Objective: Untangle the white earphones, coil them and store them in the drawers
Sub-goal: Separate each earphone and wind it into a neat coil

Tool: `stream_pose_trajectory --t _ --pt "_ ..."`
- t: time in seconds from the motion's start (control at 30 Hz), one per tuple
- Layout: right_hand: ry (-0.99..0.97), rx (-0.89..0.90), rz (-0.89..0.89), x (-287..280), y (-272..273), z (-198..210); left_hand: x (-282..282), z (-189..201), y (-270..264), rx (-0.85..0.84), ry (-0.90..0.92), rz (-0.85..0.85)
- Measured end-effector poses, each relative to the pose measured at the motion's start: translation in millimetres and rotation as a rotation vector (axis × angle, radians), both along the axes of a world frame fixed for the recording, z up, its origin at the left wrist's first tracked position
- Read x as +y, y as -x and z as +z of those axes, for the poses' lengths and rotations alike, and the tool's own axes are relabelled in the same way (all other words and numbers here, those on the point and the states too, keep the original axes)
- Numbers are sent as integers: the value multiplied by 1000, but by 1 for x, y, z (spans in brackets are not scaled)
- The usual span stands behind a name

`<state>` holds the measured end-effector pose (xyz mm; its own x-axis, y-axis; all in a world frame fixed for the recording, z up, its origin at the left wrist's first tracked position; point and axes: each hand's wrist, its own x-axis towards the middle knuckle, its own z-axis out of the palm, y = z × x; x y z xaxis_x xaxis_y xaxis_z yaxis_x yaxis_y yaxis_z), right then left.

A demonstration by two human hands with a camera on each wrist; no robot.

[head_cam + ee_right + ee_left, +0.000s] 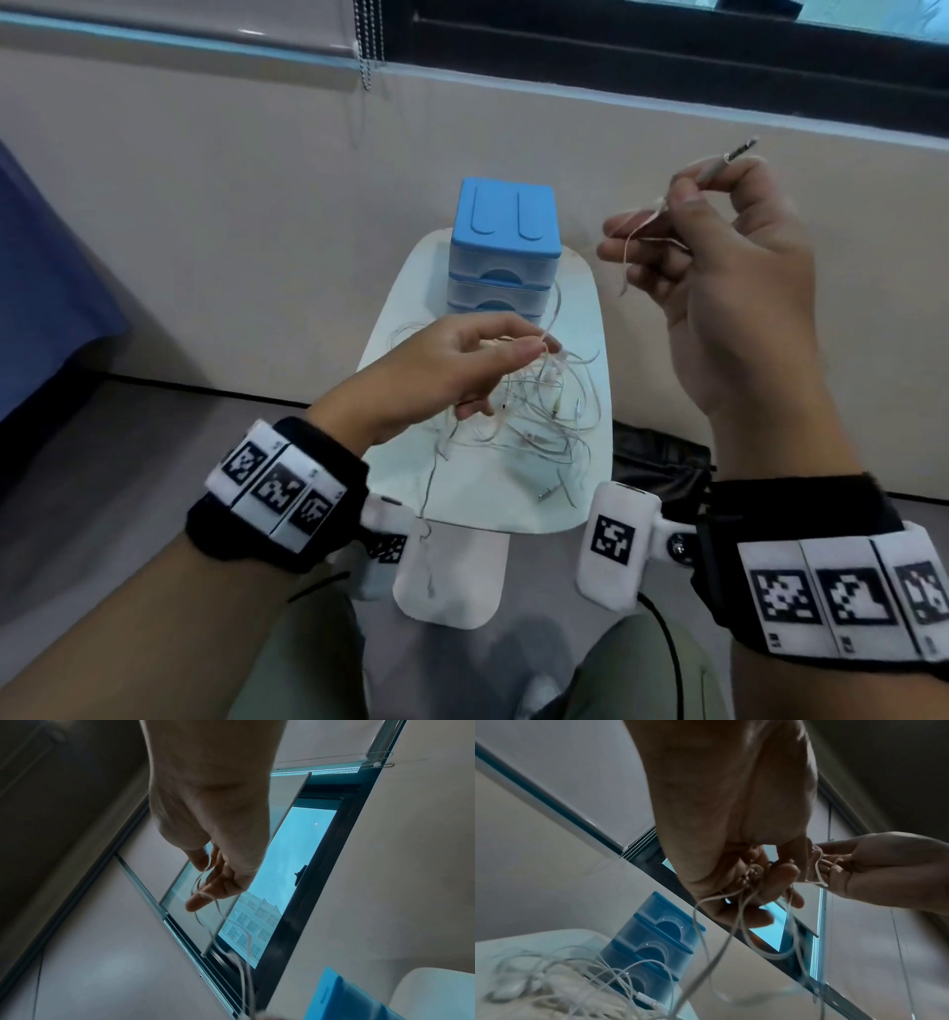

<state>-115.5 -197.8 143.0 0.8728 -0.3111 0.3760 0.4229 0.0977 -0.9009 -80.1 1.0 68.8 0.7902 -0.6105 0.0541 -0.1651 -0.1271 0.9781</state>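
Observation:
A tangle of white earphones [539,416] lies on the small white table [585,308], in front of a blue stack of drawers [503,241] whose drawers are all closed. My left hand [539,343] hovers over the tangle and pinches a cable between thumb and fingers; the left wrist view shows that hand [754,874] with several strands hanging down to the tangle [564,983]. My right hand [688,190] is raised to the right of the drawers. It grips the cable end with the jack plug [729,157] sticking up, and cable [205,902] is draped over its fingers.
A black bag [662,462] lies on the floor right of the table. Blue fabric [46,288] is at the far left. A blind's bead chain [367,46] hangs on the wall behind. An earbud cable dangles off the table's front edge [426,514].

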Motion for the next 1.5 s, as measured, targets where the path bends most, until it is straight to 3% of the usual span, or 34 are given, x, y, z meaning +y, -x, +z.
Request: stream_pose_trajectory --t 0.17,0.33,0.47,0.6,0.87,0.97,1.2,1.3,1.5 --pt "-35 -140 -53 -11 10 27 -8 9 -4 -47 -6 9" --pt "-24 -240 -295 -52 8 21 6 0 -4 -5 78 66" --pt "-76 -135 -455 -72 9 -3 10 0 -2 54 160 101" --pt "58 79 -491 -80 10 -36 11 5 4 168 278 62" --pt "575 536 -205 -74 5 -90 6 15 14 121 259 71" --pt "745 593 -104 -61 5 -89 5 18 17 47 220 69" --pt "537 156 298 -14 20 -45 1 23 21 -53 178 65" --pt "426 154 356 -2 19 -46 2 21 21 -100 198 111" --pt "273 195 302 7 14 -69 3 14 21 -112 195 216"
